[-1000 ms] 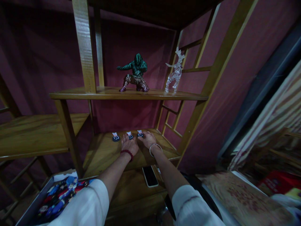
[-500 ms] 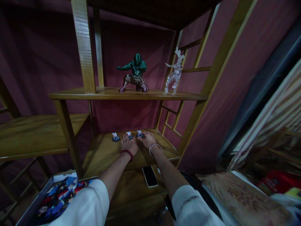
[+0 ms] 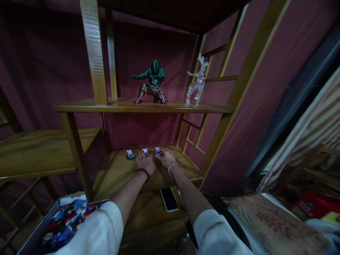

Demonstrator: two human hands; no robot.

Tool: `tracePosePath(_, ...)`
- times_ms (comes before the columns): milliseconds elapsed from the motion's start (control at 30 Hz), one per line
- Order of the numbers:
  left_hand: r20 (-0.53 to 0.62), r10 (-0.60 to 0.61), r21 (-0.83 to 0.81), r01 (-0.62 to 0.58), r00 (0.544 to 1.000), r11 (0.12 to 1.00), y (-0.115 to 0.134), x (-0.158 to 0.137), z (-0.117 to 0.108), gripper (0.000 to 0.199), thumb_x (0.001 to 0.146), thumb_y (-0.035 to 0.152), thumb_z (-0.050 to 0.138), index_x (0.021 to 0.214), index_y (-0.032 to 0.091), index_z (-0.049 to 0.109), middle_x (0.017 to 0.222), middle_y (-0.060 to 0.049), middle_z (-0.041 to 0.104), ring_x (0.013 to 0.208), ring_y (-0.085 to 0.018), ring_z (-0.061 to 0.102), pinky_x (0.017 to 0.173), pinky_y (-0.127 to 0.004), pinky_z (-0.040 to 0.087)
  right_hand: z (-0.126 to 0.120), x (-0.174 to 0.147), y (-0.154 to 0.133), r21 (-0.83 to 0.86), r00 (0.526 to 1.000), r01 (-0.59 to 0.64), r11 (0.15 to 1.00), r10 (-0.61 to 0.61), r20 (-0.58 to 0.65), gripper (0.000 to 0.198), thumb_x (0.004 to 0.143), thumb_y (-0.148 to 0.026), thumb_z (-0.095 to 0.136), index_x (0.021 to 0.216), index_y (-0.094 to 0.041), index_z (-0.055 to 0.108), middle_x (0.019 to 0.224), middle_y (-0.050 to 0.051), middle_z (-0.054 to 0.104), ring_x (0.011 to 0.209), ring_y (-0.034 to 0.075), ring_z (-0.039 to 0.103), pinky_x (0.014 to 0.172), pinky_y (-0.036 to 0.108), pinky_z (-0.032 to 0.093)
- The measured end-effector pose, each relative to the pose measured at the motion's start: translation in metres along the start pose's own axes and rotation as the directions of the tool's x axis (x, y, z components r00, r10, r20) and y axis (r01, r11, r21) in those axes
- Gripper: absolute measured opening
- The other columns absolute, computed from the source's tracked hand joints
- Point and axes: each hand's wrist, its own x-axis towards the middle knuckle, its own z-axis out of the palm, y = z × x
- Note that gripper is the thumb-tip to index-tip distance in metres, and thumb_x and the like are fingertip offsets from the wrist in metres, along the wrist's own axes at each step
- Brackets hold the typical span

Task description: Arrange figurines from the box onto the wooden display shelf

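Three small white-and-dark figurines on round dark bases stand in a row on the lower wooden shelf (image 3: 117, 175). The left figurine (image 3: 130, 154) stands apart from both hands. My left hand (image 3: 146, 164), with a dark red bead bracelet, has its fingers closed about the base of the middle figurine (image 3: 145, 152). My right hand (image 3: 168, 157), wearing a pale bangle, grips the right figurine (image 3: 157, 151) at its base with thumb and fingers. The hands partly hide both bases.
On the shelf above stand a green-and-bronze crouching figure (image 3: 153, 83) and a clear deer figurine (image 3: 197, 81). A phone (image 3: 169, 199) lies below, between my forearms. At lower left is a box (image 3: 38, 221) of colourful figures. Wooden posts (image 3: 75, 148) flank the shelf.
Almost nothing differs. The middle and right figurines, with my hands on them, have shifted very slightly to the left.
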Motion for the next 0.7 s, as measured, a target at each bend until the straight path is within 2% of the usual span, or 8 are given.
tracePosePath(133, -0.008, 0.009, -0.014, -0.010, 1.000, 1.000, -0.001, 0.000, 0.000, 0.041, 0.077, 0.025, 0.036, 0.114, 0.024, 0.054, 0.137, -0.010, 0.031, 0.126, -0.030, 0.023, 0.101, -0.043, 0.018, 0.000, -0.001, -0.001, -0.001, 1.000, -0.005, 1.000, 0.005, -0.005, 0.036, 0.073, -0.042, 0.054, 0.101, -0.022, 0.060, 0.094, 0.005, 0.059, 0.090, 0.018, 0.052, 0.080, 0.026, 0.036)
tracePosePath(367, 0.009, 0.024, -0.052, -0.023, 1.000, 0.998, -0.007, 0.002, 0.002, 0.042, 0.075, 0.025, 0.040, 0.115, 0.031, 0.052, 0.139, -0.003, 0.028, 0.127, -0.028, 0.021, 0.101, -0.044, 0.018, -0.002, -0.001, -0.002, 0.011, 1.000, -0.018, 1.000, 0.018, 0.005, 0.036, 0.072, -0.043, 0.054, 0.100, -0.022, 0.061, 0.093, 0.005, 0.059, 0.087, 0.017, 0.052, 0.078, 0.026, 0.037)
tracePosePath(567, -0.012, 0.083, -0.089, -0.084, 0.996, 0.993, -0.017, -0.008, -0.002, 0.046, 0.074, 0.021, 0.042, 0.119, 0.028, 0.050, 0.140, -0.003, 0.025, 0.128, -0.027, 0.019, 0.103, -0.039, 0.017, -0.003, -0.001, -0.001, 0.027, 1.000, -0.022, 0.999, 0.022, 0.004, 0.038, 0.070, -0.043, 0.055, 0.101, -0.021, 0.060, 0.093, 0.005, 0.060, 0.089, 0.018, 0.053, 0.079, 0.027, 0.037)
tracePosePath(700, -0.001, 0.117, -0.086, -0.116, 0.993, 0.989, -0.022, -0.019, -0.007, 0.046, 0.074, 0.022, 0.042, 0.120, 0.024, 0.049, 0.139, -0.005, 0.028, 0.128, -0.027, 0.020, 0.104, -0.038, 0.018, 0.000, -0.001, 0.000, 0.083, 0.997, -0.066, 0.994, 0.069, -0.035, 0.040, 0.068, -0.042, 0.058, 0.101, -0.019, 0.058, 0.096, 0.006, 0.059, 0.090, 0.018, 0.053, 0.080, 0.027, 0.038)
